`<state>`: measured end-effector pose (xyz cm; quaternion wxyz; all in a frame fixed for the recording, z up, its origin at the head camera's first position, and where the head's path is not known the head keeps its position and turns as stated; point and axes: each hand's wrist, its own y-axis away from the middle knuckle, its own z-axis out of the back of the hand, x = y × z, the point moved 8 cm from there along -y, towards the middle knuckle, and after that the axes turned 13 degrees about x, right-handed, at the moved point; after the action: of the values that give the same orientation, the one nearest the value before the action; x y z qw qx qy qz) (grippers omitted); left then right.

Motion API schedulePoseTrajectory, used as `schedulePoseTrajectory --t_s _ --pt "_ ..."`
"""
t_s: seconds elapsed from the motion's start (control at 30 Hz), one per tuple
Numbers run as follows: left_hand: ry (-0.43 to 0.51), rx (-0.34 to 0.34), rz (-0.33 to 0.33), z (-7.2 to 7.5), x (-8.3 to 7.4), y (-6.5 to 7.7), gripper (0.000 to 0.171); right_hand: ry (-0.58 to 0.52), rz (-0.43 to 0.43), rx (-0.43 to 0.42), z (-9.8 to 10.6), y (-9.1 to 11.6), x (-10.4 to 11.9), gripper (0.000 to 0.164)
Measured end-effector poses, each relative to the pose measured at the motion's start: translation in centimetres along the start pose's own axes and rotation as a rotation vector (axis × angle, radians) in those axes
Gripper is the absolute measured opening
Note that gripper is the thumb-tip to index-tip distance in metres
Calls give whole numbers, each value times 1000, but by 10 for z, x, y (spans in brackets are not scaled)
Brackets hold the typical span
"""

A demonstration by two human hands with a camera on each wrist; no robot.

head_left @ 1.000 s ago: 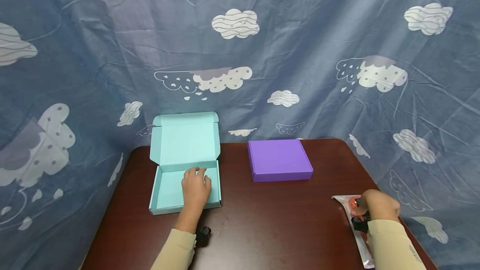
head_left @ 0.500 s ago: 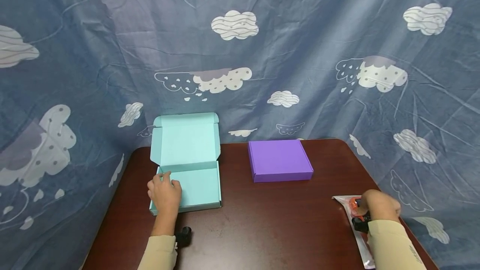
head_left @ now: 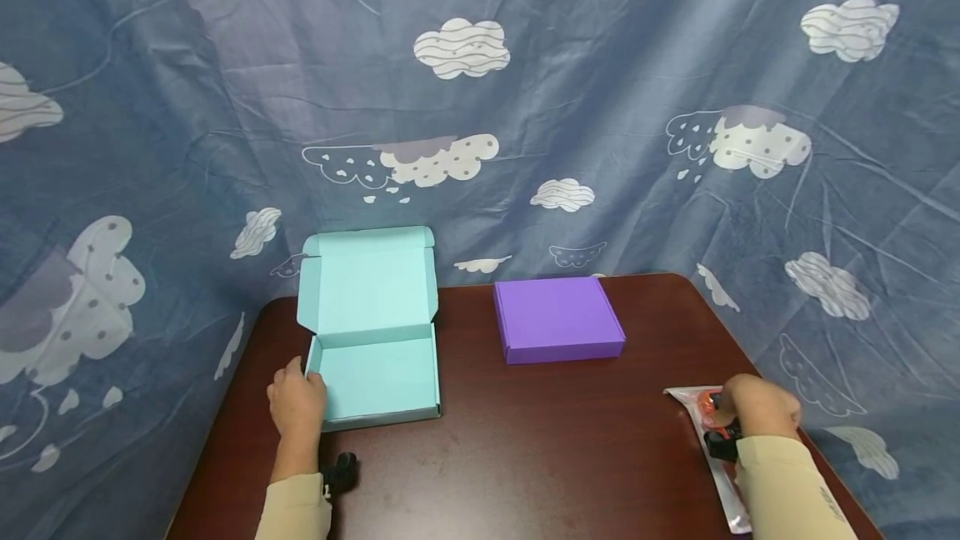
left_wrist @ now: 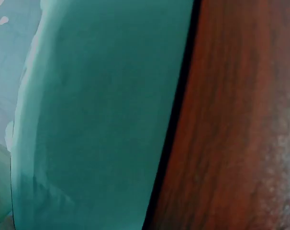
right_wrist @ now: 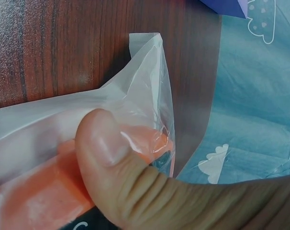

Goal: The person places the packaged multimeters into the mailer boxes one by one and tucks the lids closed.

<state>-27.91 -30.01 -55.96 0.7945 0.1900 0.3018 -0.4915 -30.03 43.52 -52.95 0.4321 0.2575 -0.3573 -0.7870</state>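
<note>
A teal cardboard box (head_left: 378, 377) stands at the left of the table with its lid raised, bare inside. My left hand (head_left: 297, 402) is at the box's left wall, thumb at the rim and fingers along the outer side, gripping it. The left wrist view is filled by the teal outer wall (left_wrist: 106, 115) close up; no fingers show there. At the far right my right hand (head_left: 753, 408) holds a clear plastic bag (right_wrist: 140, 91) with an orange item (right_wrist: 44, 196) inside. The thumb (right_wrist: 104, 143) lies on top of the bag; the other fingers are hidden.
A purple box (head_left: 558, 319), lid down, lies at the back middle of the dark brown table (head_left: 525, 457). A blue cloth (head_left: 525, 107) with white clouds hangs behind and beside the table. The bag lies near the table's right edge.
My left hand has moved left, from inside the teal box, across it, to its left wall. The right hand stays on the plastic bag.
</note>
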Motion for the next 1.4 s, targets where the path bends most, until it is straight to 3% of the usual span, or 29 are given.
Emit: schedulePoseTrajectory --t_s 0.1,0.3,0.53,0.73,0.97,1.2,1.4 --pt "28 48 4 -4 3 -2 41 5 -6 7 0 1 0 75" --pt "58 59 -2 -6 5 -2 39 -6 -3 -2 0 -1 0 78" --pt "163 113 21 -10 4 1 40 -21 -9 -11 1 -4 -1 78" --pt "225 218 48 -23 -4 12 41 -25 -11 -6 2 -3 -1 80" --pt "205 333 42 -34 -19 24 38 -10 -17 10 2 -3 0 81" --pt "170 353 -6 -45 -30 35 35 2 7 -2 3 -6 0 75" --pt "201 300 -81 -51 -33 42 32 3 1 3 3 -7 1 72"
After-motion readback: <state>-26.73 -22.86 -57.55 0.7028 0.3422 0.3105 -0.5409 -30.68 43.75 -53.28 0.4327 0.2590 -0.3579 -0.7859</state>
